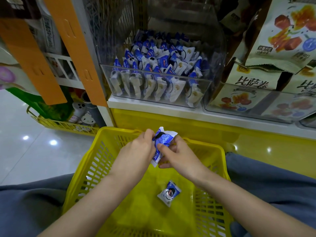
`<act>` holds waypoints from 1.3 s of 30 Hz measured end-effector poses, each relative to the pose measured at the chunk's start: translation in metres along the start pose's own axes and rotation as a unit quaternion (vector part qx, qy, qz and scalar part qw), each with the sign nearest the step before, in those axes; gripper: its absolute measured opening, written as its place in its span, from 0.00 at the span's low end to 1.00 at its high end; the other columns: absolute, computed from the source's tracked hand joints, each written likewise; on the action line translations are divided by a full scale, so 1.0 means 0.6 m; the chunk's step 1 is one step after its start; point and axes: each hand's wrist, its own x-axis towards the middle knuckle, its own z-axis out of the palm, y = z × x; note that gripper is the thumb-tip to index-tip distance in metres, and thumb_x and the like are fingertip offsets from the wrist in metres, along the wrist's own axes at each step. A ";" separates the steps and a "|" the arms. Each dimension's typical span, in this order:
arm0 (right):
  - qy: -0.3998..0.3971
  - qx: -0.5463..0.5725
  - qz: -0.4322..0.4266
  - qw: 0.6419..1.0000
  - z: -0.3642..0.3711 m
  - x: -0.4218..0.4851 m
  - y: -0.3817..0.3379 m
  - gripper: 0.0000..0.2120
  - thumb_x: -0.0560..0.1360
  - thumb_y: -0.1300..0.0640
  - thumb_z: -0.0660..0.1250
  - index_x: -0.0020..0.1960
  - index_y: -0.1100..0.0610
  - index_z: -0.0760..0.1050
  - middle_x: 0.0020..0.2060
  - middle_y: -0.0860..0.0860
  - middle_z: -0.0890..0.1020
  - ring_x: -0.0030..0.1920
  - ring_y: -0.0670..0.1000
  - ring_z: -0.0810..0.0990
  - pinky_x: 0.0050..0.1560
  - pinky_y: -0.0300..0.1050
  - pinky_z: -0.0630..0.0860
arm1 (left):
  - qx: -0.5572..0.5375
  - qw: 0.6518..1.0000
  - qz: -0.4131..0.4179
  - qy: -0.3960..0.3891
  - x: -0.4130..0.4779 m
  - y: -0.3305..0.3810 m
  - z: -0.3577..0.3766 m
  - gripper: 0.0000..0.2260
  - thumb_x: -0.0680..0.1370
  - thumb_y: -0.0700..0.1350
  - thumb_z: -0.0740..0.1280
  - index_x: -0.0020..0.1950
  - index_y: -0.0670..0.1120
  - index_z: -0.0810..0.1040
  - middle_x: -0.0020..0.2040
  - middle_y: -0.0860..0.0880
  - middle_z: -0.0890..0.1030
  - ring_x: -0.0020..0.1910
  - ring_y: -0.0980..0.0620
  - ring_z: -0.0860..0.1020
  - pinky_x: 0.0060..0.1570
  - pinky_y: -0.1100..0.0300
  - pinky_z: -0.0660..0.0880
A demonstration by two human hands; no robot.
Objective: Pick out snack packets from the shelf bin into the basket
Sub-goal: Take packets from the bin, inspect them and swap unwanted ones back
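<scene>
While hands (136,148) (179,156) pinch packet (163,139), boxes (253,82) marked 比萨卷

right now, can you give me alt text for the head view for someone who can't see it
A person's left grip and right grip, bare hands, together pinch a blue-and-white snack packet above a yellow basket where a loose packet already lies. Behind, a clear shelf bin holds many more.

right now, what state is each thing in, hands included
yellow plastic mesh basket, upright, one blue-and-white packet lying flat inside
clear plastic shelf bin, open-topped, packed with packets
crumpled blue-and-white snack packet, held above basket
left hand, fingers pinch crumpled packet
right hand, fingers pinch crumpled packet
</scene>
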 end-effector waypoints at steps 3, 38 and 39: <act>-0.004 -0.057 -0.010 0.998 0.003 0.001 0.011 0.09 0.76 0.58 0.64 0.54 0.56 0.66 0.37 0.48 0.80 0.30 0.42 0.80 0.33 0.39 0.80 | 0.037 0.999 -0.015 -0.032 0.000 0.000 0.004 0.06 0.81 0.45 0.54 0.57 0.46 0.64 0.53 0.47 0.77 0.51 0.44 0.78 0.37 0.56 0.67; 0.050 -0.287 -0.301 0.908 -0.010 0.007 -0.039 0.15 0.72 0.61 0.69 0.57 0.52 0.72 0.53 0.46 0.77 0.54 0.45 0.76 0.56 0.37 0.71 | -0.620 0.733 -0.278 -0.012 0.029 -0.021 -0.039 0.19 0.80 0.55 0.52 0.45 0.45 0.77 0.41 0.47 0.81 0.37 0.49 0.79 0.35 0.60 0.76; 0.035 -0.334 -0.326 0.884 -0.011 0.007 -0.043 0.17 0.71 0.63 0.69 0.58 0.52 0.73 0.55 0.46 0.76 0.56 0.44 0.74 0.58 0.36 0.69 | -0.637 0.725 -0.263 -0.013 0.027 -0.024 -0.042 0.19 0.78 0.55 0.55 0.45 0.43 0.78 0.40 0.46 0.82 0.37 0.49 0.80 0.34 0.60 0.77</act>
